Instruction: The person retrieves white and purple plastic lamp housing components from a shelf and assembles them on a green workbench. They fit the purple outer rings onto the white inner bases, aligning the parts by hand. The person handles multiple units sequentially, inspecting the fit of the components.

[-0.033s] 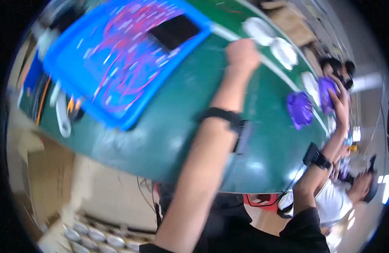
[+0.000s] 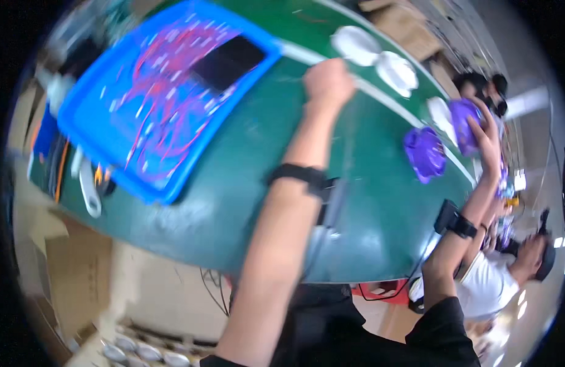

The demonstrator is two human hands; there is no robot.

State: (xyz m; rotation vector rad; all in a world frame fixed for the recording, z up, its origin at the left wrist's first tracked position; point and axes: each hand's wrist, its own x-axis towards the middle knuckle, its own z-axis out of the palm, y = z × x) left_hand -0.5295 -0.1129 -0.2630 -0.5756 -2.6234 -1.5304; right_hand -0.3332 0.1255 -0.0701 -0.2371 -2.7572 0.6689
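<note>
Green and smooth, the tabletop [image 2: 245, 202] curves away under my arms, bent by the lens. My left hand [image 2: 327, 82] is curled into a loose fist resting on it near a pale stripe [image 2: 380, 98], and I cannot tell whether anything sits inside the fingers. My right hand [image 2: 485, 137] is wrapped around a crumpled purple bundle [image 2: 463, 122], glossy and wrinkled like thin film; a second purple bundle [image 2: 424, 153] lies on the tabletop just beside it. Beyond the stripe sit round white dishes [image 2: 380, 58], blurred and flat. To my left is a shallow blue plastic tray [image 2: 117, 165] with a raised rim, its floor strewn with thin red and purple wires [image 2: 166, 92] and a dark rectangular slab [image 2: 228, 61]. Black bands circle both wrists. Things at the tray's far-left edge are too smeared to make out, and another person at the right rim is cut off.
</note>
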